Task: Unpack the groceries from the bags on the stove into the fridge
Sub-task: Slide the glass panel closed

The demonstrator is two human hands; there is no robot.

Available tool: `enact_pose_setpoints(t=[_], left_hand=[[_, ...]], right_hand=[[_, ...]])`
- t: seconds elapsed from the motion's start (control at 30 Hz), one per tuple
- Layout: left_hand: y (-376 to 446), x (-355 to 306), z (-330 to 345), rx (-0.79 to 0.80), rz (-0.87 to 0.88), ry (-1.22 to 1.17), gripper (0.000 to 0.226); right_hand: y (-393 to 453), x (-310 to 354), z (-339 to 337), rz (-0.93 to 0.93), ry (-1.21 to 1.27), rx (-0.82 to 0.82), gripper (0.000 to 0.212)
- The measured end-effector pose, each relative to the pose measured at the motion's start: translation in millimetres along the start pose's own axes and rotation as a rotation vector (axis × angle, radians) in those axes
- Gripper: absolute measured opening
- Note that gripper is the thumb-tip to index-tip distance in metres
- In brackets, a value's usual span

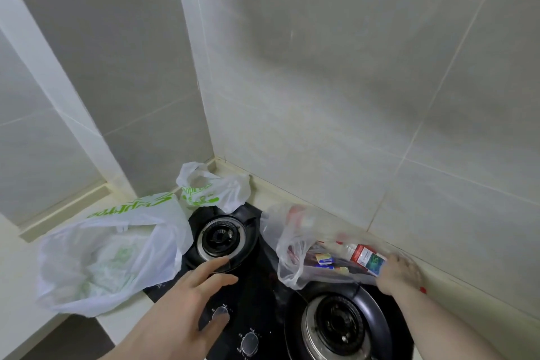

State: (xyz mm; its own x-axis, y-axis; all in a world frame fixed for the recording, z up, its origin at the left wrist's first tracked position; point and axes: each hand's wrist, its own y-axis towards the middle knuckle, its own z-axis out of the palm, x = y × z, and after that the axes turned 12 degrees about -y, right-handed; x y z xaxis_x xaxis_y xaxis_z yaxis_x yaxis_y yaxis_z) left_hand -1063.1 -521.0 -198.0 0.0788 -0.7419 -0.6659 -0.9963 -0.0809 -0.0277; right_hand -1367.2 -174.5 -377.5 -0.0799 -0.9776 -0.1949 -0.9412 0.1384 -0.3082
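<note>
Nearest the camera, at about six o'clock, the left hand (193, 295) hovered over the black stove (257, 278) with its fingers straight and spread, holding nothing, just above the control knobs (233, 327). At four o'clock lay the large right burner (340, 326); just past it, at three o'clock, the right hand (399, 273) reached into the clear bag (295, 245) and appeared to grip a bottle with a red and green label (366, 257), though the plastic blurred how the fingers lay. More packets showed through that bag. At nine o'clock a white bag with green print (111, 254) slumped half on the table (17, 295), seemingly slack. Farther off, at twelve o'clock, a smaller white bag (213, 187) sat in the tiled corner beyond the left burner (221, 237).

The step in hand looked like drawing the bottle out. Next would be lifting it free without snagging the film, perhaps with the free hand steadying the bag, then carrying it to the fridge, which was out of view.
</note>
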Motion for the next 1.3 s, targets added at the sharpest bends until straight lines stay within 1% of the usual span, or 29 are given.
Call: enact_pose_setpoints(t=[0.1, 0.13, 0.23, 0.33, 0.4, 0.47, 0.53, 0.63, 0.7, 0.77, 0.87, 0.93, 1.03, 1.1, 1.17, 1.23, 1.3], left_hand=[[4.1, 2.7, 1.2, 0.02, -0.002, 0.006, 0.06], [5.5, 2.7, 1.7, 0.032, -0.001, 0.013, 0.059], [7.6, 1.6, 2.1, 0.048, 0.007, 0.026, 0.059], [10.7, -5.0, 3.3, 0.067, 0.033, 0.024, 0.051], [14.1, -10.1, 5.2, 0.081, 0.057, 0.018, 0.047], [18.9, -13.8, 10.0, 0.09, 0.096, -0.002, 0.048], [23.8, -17.1, 17.2, 0.095, 0.136, -0.026, 0.048], [30.8, -21.9, 30.6, 0.123, 0.198, -0.062, 0.049], [34.5, -26.4, 36.9, 0.152, 0.238, -0.069, 0.05], [38.6, -29.7, 39.0, 0.176, 0.26, -0.081, 0.05], [48.9, -32.0, 38.0, 0.185, 0.274, -0.114, 0.052], [60.4, -34.4, 40.4, 0.171, 0.286, -0.118, 0.058], [82.8, -38.9, 53.2, 0.148, 0.312, -0.079, 0.075], [99.2, -39.0, 65.4, 0.148, 0.301, -0.001, 0.087], [113.5, -36.8, 75.7, 0.163, 0.276, 0.102, 0.094], [122.7, -34.1, 80.7, 0.2, 0.235, 0.166, 0.09], [124.5, -30.8, 79.6, 0.217, 0.219, 0.183, 0.078]], right_hand=[[-1.6, -3.7, 0.1, 0.0, -0.038, 0.015, 0.078], [-3.1, -5.1, -0.8, -0.008, -0.036, 0.017, 0.078], [-10.0, -9.5, -5.3, -0.07, -0.011, -0.007, 0.066], [-24.1, -14.7, -21.2, -0.136, -0.007, 0.03, 0.069], [-32.2, -20.1, -35.8, -0.186, 0.018, 0.038, 0.062], [-39.3, -25.4, -46.0, -0.238, 0.042, 0.01, 0.054], [-48.4, -28.0, -51.1, -0.275, 0.062, -0.009, 0.056], [-58.9, -26.3, -47.0, -0.276, 0.234, 0.002, 0.059], [-67.7, -27.6, -44.0, -0.289, 0.352, -0.008, 0.054], [-77.4, -29.5, -42.9, -0.323, 0.449, -0.053, 0.05], [-90.8, -36.1, -40.5, -0.396, 0.605, -0.143, 0.056], [-94.6, -39.5, -39.1, -0.465, 0.609, -0.223, 0.057], [-107.7, -35.0, -46.5, -0.56, 0.526, -0.349, 0.055], [-122.2, -28.8, -57.3, -0.624, 0.465, -0.361, 0.055], [-133.8, -24.1, -64.5, -0.686, 0.428, -0.343, 0.057], [-147.1, -20.1, -72.1, -0.736, 0.421, -0.321, 0.068], [-157.0, -15.6, -75.2, -0.749, 0.414, -0.329, 0.071]])
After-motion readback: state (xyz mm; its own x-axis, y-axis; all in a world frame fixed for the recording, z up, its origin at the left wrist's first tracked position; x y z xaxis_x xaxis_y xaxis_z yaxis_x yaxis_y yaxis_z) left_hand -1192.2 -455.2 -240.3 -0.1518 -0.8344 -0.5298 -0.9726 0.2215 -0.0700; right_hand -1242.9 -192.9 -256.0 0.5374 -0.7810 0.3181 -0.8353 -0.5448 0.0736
